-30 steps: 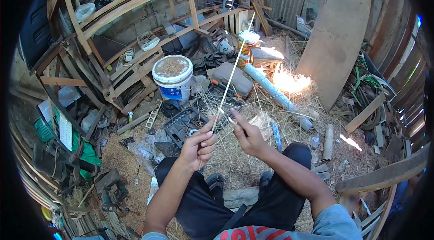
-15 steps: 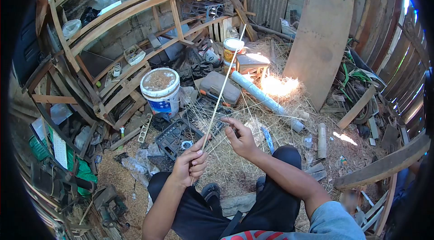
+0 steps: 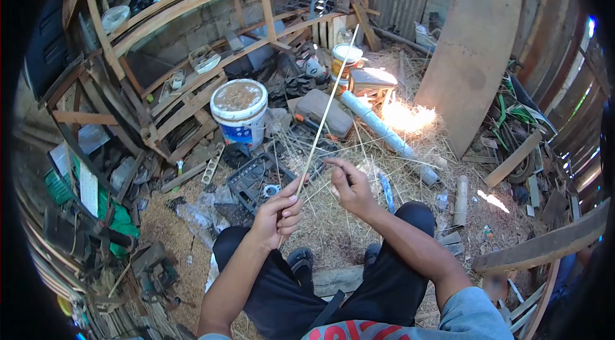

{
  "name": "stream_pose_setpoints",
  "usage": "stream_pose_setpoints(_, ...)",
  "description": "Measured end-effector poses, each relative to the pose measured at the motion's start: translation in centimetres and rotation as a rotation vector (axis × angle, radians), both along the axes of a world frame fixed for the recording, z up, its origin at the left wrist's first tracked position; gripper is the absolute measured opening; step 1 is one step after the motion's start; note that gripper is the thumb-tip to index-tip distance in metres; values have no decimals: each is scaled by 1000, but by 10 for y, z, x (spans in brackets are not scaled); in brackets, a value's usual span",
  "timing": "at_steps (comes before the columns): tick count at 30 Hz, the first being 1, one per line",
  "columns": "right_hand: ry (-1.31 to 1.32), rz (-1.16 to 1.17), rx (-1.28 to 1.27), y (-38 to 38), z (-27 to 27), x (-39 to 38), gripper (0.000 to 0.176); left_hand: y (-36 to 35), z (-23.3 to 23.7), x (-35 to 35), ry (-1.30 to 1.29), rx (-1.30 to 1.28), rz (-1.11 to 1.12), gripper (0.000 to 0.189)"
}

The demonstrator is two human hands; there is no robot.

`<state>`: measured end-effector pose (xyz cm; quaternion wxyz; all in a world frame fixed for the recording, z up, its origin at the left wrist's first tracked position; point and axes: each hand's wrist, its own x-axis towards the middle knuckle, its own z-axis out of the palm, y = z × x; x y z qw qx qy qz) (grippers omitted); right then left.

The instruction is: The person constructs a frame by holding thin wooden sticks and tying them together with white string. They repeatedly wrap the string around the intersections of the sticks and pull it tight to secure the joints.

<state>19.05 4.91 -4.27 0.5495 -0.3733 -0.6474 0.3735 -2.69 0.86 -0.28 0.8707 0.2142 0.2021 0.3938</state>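
A long, thin pale strip [image 3: 328,106] slants up and away from my lap. My left hand [image 3: 277,215] is wrapped round its lower part, near my knees. To the right of the strip, my right hand [image 3: 351,187] is raised with the index finger stretched toward it and the thumb apart. A small gap shows between that fingertip and the strip, and I see nothing held in this hand. Straw and thin shavings [image 3: 333,221] cover the ground below both hands.
A white bucket [image 3: 239,113] stands ahead on the left, with a dark tool case [image 3: 325,113] beyond the strip. A pale pipe [image 3: 384,135] lies to the right. A wide board [image 3: 474,52] leans at the back. A wooden frame [image 3: 266,13] spans the upper left.
The view has shifted, so the surroundings sit farther right. My left hand still grips the strip. My right hand remains beside it, its fingers a little more curled.
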Motion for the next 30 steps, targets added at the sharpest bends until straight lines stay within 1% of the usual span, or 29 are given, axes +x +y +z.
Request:
stream_pose_setpoints(2, 53, 10, 10, 2, -7, 0, 35, 1, -1, 0, -22, -3, 25, 55)
stream_pose_setpoints(3, 30, 31, -14, 1, -6, 2, 37, 1, -3, 0, -21, 7, 36, 55)
stream_pose_setpoints(6, 24, -5, 27, -2, 1, -1, 37, 0, 0, -1, -3, 4, 49, 55)
stream_pose_setpoints(7, -14, -14, 61, -3, 5, -2, 39, 1, -3, -1, -13, 6, 48, 55)
stream_pose_setpoints(13, -34, 45, 178, 3, 0, -5, 44, 3, -1, 1, 57, 12, 121, 53)
stream_pose_setpoints(16, -109, 42, 193, 4, -2, -4, 49, 3, 2, 2, 66, -2, 148, 55)
stream_pose_setpoints(19, -320, 143, 326, 4, 5, 2, 59, 5, -4, 0, 64, 35, 135, 56)
stream_pose_setpoints(22, -544, 257, 405, -4, 10, 1, 65, 4, -3, -1, 90, 14, 161, 57)
stream_pose_setpoints(25, -601, 260, 467, -12, 8, -7, 62, 3, -1, 0, 150, 53, 164, 57)
stream_pose_setpoints(28, -730, 186, 521, -14, 15, -6, 63, 1, -4, -2, 149, 61, 154, 56)
stream_pose_setpoints(30, -792, 117, 549, -13, 10, -6, 65, 1, -3, -2, 116, 39, 146, 55)
